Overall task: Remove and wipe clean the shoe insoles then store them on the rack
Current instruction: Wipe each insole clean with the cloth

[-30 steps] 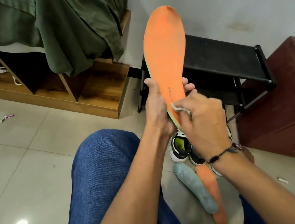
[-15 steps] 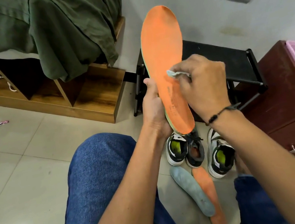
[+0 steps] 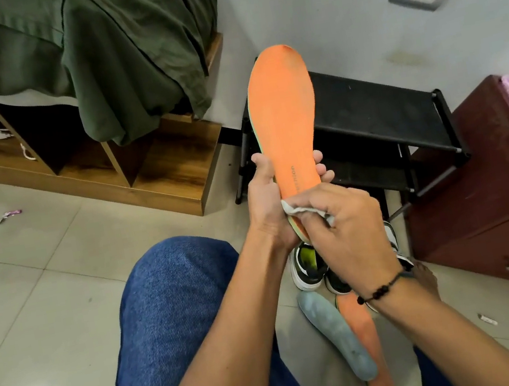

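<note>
The orange insole (image 3: pixel 284 120) stands almost upright in the middle of the frame, with its toe end pointing up toward the wall and its heel end down between the two hands. The left hand (image 3: pixel 268 204) grips it at the heel part: the thumb lies on the left edge and the fingertips (image 3: pixel 318 157) come around the right edge, so the fingers are curled around the insole. The right hand (image 3: pixel 350 230) is just below and in front, and its fingers are bent and pinch a small white cloth (image 3: pixel 300 210), which is pressed on the lower part of the orange surface. Behind the insole, a little right of the center, stands a black shoe rack (image 3: pixel 378 118) against the wall. Under the hands, on the tiled floor (image 3: pixel 28 298), stand the shoes (image 3: pixel 308 268), partly hidden by the right wrist. Lower in the frame, two more insoles lie side by side and touching, a grey insole (image 3: pixel 338 337) and a second orange insole (image 3: pixel 369 352). In the upper left there is a wooden bed frame (image 3: pixel 143 177) with a dark green blanket (image 3: pixel 88 52). At the right edge stands a dark red cabinet (image 3: pixel 498 185).
</note>
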`<state>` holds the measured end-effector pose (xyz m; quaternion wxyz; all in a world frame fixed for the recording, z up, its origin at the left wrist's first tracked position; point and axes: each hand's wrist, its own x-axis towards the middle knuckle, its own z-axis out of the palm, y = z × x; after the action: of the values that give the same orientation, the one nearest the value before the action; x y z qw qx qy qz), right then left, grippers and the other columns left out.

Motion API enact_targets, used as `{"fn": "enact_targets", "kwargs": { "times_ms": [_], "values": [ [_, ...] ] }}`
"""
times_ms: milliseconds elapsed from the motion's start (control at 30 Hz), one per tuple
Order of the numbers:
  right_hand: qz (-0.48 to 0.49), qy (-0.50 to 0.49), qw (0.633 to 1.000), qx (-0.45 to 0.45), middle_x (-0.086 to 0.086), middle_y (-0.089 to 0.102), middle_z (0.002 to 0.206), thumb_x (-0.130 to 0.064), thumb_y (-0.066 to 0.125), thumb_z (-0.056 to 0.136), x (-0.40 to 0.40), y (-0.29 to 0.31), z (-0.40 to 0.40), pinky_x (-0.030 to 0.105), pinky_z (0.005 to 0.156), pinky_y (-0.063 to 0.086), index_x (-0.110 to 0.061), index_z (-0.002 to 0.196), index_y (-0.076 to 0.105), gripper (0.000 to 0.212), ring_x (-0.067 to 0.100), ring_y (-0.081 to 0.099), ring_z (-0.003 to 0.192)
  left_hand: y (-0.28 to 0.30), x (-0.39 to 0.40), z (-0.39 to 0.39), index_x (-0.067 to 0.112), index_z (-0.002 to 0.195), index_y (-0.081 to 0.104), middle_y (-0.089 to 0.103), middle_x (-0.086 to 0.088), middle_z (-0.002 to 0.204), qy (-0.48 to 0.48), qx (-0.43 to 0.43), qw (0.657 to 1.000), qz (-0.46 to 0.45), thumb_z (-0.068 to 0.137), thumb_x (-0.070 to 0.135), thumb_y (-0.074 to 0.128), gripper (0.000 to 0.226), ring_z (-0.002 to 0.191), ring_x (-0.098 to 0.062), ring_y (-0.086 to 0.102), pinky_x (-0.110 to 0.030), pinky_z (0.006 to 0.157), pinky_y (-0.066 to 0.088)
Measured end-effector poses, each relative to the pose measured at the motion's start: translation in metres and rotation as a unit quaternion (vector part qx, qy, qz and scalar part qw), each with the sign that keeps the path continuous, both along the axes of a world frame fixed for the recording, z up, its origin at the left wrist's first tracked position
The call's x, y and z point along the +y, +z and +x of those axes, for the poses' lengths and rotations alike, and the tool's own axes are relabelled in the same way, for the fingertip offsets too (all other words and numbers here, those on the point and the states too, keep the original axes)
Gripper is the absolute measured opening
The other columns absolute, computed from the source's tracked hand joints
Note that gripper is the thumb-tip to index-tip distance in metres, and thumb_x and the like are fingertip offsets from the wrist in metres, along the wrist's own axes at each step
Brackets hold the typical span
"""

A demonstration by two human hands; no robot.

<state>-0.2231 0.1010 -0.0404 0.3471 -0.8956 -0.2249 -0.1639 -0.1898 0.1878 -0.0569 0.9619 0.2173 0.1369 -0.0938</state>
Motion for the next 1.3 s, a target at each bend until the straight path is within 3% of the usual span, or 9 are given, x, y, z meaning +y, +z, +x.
{"fn": "enact_targets", "kwargs": {
  "times_ms": [167, 333, 433, 567, 733, 800, 933, 1133, 1300],
  "values": [
    [-0.005, -0.032, 0.998, -0.06, 0.003, 0.07, 0.083, -0.002, 0.055, 0.072, -0.007, 0.029, 0.03, 0.049, 0.069, 0.051, -0.013, 0.081, 0.074, 0.023, 0.023, 0.066, 0.078, 0.007, -0.004, 0.001, 0.003, 0.098, 0.061, 0.069, -0.014, 0.079, 0.008, 0.0, 1.0, -0.004, 0.099, 0.054, 0.016, 0.068, 0.07, -0.022, 0.067, -0.028, 0.064, 0.056],
    [-0.129, -0.065, 0.979, -0.145, 0.008, 0.066, 0.075, -0.003, 0.056, 0.073, -0.005, 0.033, 0.082, 0.046, 0.069, 0.047, -0.013, 0.079, 0.073, 0.021, 0.031, 0.062, 0.065, 0.005, -0.009, 0.002, 0.01, 0.1, 0.061, 0.071, -0.008, 0.08, 0.0, 0.001, 1.0, 0.019, 0.1, 0.05, 0.017, 0.06, 0.074, -0.02, 0.067, -0.03, 0.068, 0.056],
    [-0.166, -0.063, 0.973, -0.148, 0.007, 0.065, 0.068, -0.002, 0.057, 0.069, -0.001, 0.016, 0.081, 0.042, 0.068, 0.043, -0.013, 0.075, 0.072, 0.02, 0.031, 0.06, 0.059, 0.001, -0.007, 0.003, 0.008, 0.104, 0.061, 0.071, -0.011, 0.089, -0.007, 0.014, 1.0, 0.009, 0.1, 0.051, 0.02, 0.06, 0.087, -0.023, 0.066, -0.035, 0.082, 0.051],
    [-0.157, -0.057, 0.978, -0.126, 0.003, 0.066, 0.067, -0.004, 0.056, 0.068, -0.004, 0.002, 0.069, 0.038, 0.069, 0.037, -0.016, 0.074, 0.072, 0.021, 0.029, 0.061, 0.061, -0.006, -0.01, 0.002, 0.006, 0.101, 0.062, 0.071, -0.012, 0.084, -0.029, 0.034, 0.998, 0.035, 0.101, 0.05, 0.021, 0.06, 0.08, -0.021, 0.069, -0.03, 0.076, 0.055],
    [-0.047, -0.012, 0.998, -0.027, 0.008, 0.065, 0.07, -0.011, 0.046, 0.076, 0.003, -0.002, 0.037, 0.039, 0.061, 0.051, -0.013, 0.075, 0.073, 0.027, 0.029, 0.063, 0.066, -0.008, -0.009, 0.003, 0.002, 0.105, 0.058, 0.069, -0.012, 0.082, -0.007, 0.041, 0.999, 0.026, 0.1, 0.05, 0.022, 0.061, 0.078, -0.02, 0.067, -0.026, 0.072, 0.056],
    [0.002, -0.026, 0.999, 0.042, 0.007, 0.068, 0.078, -0.003, 0.053, 0.078, 0.001, -0.002, 0.025, 0.038, 0.069, 0.053, -0.013, 0.08, 0.074, 0.024, 0.025, 0.065, 0.075, -0.007, -0.01, 0.001, 0.0, 0.106, 0.057, 0.066, -0.013, 0.082, -0.009, 0.048, 0.998, 0.048, 0.099, 0.052, 0.022, 0.063, 0.071, -0.02, 0.066, -0.026, 0.065, 0.057],
    [0.059, -0.046, 0.979, 0.192, -0.011, 0.066, 0.081, -0.003, 0.065, 0.081, -0.008, 0.011, 0.01, 0.009, 0.074, 0.046, -0.02, 0.08, 0.076, 0.02, 0.008, 0.063, 0.085, -0.002, -0.01, -0.004, 0.0, 0.098, 0.059, 0.062, -0.016, 0.085, -0.018, 0.037, 0.997, 0.062, 0.1, 0.05, 0.022, 0.062, 0.067, -0.022, 0.062, -0.028, 0.062, 0.055],
    [0.081, 0.002, 0.96, 0.268, -0.011, 0.071, 0.078, -0.013, 0.072, 0.077, -0.024, 0.032, -0.012, 0.025, 0.072, 0.051, -0.037, 0.067, 0.071, 0.026, 0.005, 0.064, 0.079, 0.009, -0.006, -0.001, 0.0, 0.129, 0.05, 0.059, -0.016, 0.099, -0.03, -0.006, 1.0, 0.002, 0.091, 0.066, 0.027, 0.08, 0.079, -0.023, 0.056, -0.036, 0.069, 0.05],
    [0.124, -0.043, 0.959, 0.251, -0.004, 0.072, 0.087, -0.008, 0.068, 0.08, -0.031, 0.05, 0.008, 0.03, 0.07, 0.055, -0.027, 0.077, 0.073, 0.02, 0.014, 0.067, 0.075, 0.0, -0.01, 0.007, 0.004, 0.106, 0.061, 0.064, -0.017, 0.092, -0.011, 0.002, 1.0, 0.024, 0.09, 0.07, 0.015, 0.082, 0.075, -0.025, 0.057, -0.035, 0.069, 0.049]
  ]
}}
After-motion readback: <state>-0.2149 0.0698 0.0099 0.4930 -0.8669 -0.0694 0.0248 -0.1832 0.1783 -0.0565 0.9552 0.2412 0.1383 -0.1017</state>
